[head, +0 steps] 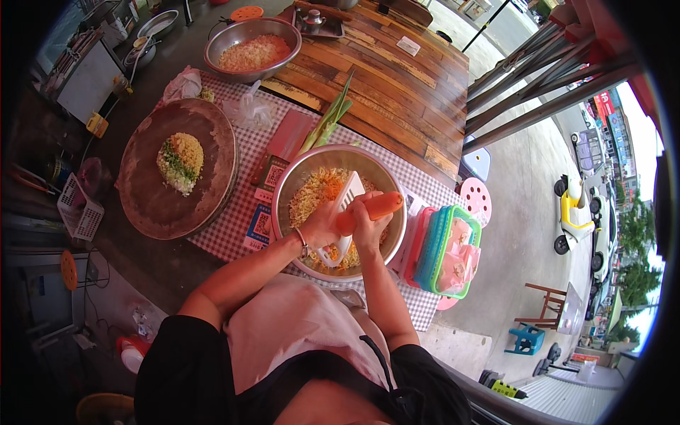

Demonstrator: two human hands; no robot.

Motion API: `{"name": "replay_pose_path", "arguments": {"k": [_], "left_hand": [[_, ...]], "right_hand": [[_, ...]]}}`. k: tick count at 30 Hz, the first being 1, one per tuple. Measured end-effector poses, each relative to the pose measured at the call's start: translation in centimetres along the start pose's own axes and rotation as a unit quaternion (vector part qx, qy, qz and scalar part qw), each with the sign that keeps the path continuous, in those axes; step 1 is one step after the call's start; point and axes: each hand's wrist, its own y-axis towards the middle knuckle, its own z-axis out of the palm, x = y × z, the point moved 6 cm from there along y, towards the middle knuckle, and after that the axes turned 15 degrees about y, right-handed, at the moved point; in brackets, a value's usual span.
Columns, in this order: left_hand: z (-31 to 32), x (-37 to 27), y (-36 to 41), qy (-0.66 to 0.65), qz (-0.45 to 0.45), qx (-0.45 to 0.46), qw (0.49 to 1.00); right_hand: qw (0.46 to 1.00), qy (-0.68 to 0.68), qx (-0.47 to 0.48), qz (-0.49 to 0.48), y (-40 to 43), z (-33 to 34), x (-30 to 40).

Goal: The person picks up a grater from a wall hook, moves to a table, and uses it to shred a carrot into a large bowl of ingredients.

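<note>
A white plastic grater (351,187) stands tilted inside a large stainless-steel bowl (285,186). My left hand (317,226), with a bracelet at the wrist, grips the grater by its side. My right hand (367,226) is wrapped around a thick peeled carrot (387,204), whose lower end is against or close to the grater's face. Orange carrot shreds (333,187) lie in the bowl on a heap of pale yellowish shreds (304,206). Part of this heap is hidden by my hands and the grater.
Left stands a round board (139,175) bearing chopped green and yellow food. Behind are a cleaver (287,135), green leaf stalks (330,119) and a metal basin (210,56) of orange-pink food. Stacked plastic baskets (433,249) stand right, on the checked tablecloth (241,146).
</note>
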Motion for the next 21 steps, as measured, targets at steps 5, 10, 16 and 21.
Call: {"name": "replay_pose_path", "arguments": {"k": [5, 10, 16, 21], "left_hand": [[3.0, -1.3, -2.7, 0.009, 0.007, 0.009, 1.0], [1.5, 0.5, -1.1, -0.062, 0.01, -0.054, 0.997], [1.5, 2.1, 0.2, -0.085, -0.013, -0.07, 0.994], [1.8, 2.0, 0.4, -0.03, -0.027, -0.103, 0.994]], "right_hand": [[0.992, -0.026, -0.106, -0.056, 6.5, -7.7, -1.3], [1.0, 0.001, -0.026, -0.004, 6.1, -5.7, -1.2], [0.996, -0.053, 0.045, 0.063, 0.3, -0.8, 1.0], [0.998, -0.045, 0.039, 0.019, -2.7, -0.9, 1.5]]}}
